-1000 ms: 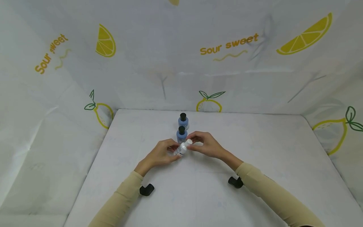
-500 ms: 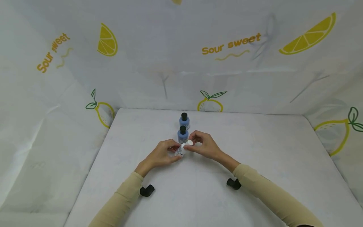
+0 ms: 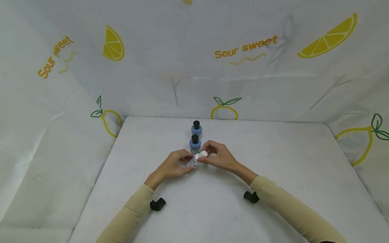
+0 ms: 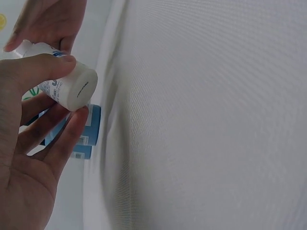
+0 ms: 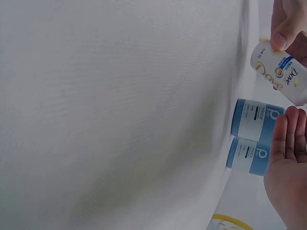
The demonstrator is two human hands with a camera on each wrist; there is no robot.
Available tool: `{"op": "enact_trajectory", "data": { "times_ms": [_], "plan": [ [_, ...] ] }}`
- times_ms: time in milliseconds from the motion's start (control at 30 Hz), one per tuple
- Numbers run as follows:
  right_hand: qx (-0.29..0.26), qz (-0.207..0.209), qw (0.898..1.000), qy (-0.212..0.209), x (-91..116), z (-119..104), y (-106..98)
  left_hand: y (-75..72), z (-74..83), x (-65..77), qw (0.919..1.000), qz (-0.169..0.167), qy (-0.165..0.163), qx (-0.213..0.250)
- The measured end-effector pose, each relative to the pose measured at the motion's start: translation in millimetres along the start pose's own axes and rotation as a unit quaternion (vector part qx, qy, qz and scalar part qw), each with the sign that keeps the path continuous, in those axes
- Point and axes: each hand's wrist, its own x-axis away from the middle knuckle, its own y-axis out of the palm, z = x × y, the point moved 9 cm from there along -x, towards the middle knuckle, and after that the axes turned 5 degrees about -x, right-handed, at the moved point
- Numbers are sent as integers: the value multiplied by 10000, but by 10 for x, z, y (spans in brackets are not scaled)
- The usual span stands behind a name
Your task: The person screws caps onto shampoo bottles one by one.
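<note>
A small white Dove bottle [image 3: 193,161] is tilted above the table, its white cap [image 3: 203,154] up and to the right. My left hand [image 3: 174,164] grips its body near the base, thumb on one side and fingers on the other, as the left wrist view shows. My right hand [image 3: 221,157] pinches at the cap end with thumb and fingers; the right wrist view cuts that contact off. Just behind the white bottle stand two blue bottles with black caps, a nearer blue bottle [image 3: 195,145] and a farther blue bottle [image 3: 196,130], both upright.
The white-covered table [image 3: 209,209] reaches back to a lemon-printed sheet [image 3: 188,84] that hangs behind and at both sides. A black angled piece [image 3: 157,204] shows beside the left sleeve, and another black piece [image 3: 251,197] beside the right sleeve.
My right hand has shifted slightly left, its thumb now lower against the cap end of the white bottle. The left hand keeps its grip, and the blue bottles stand where they were.
</note>
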Motion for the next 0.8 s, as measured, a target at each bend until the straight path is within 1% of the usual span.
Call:
{"op": "enact_trajectory", "data": {
  "times_ms": [100, 200, 333, 433, 500, 600, 800],
  "plan": [
    [-126, -170, 9998, -27, 4, 5, 10, -8, -6, 12, 10000, 15, -11, -25],
    [-342, -417, 9984, -173, 5, -15, 16, -9, -24, 24, 10000, 20, -27, -60],
    [-770, -772, 9925, -548, 19, -79, 18, 0, -46, 37, 10000, -7, -65, -57],
    [-1083, -939, 9862, -831, 31, -116, 20, 5, -57, 42, 9999, -28, -101, -47],
    [-1217, -985, 9828, -983, 36, -134, 25, 11, -70, 44, 9999, -48, -137, -36],
    [-1349, -988, 9802, -1059, 36, -141, 31, 18, -82, 43, 9998, -77, -169, -24],
    [-1279, -906, 9825, -1002, 32, -136, 25, 10, -76, 35, 9999, -74, -155, -17]
  ]
}}
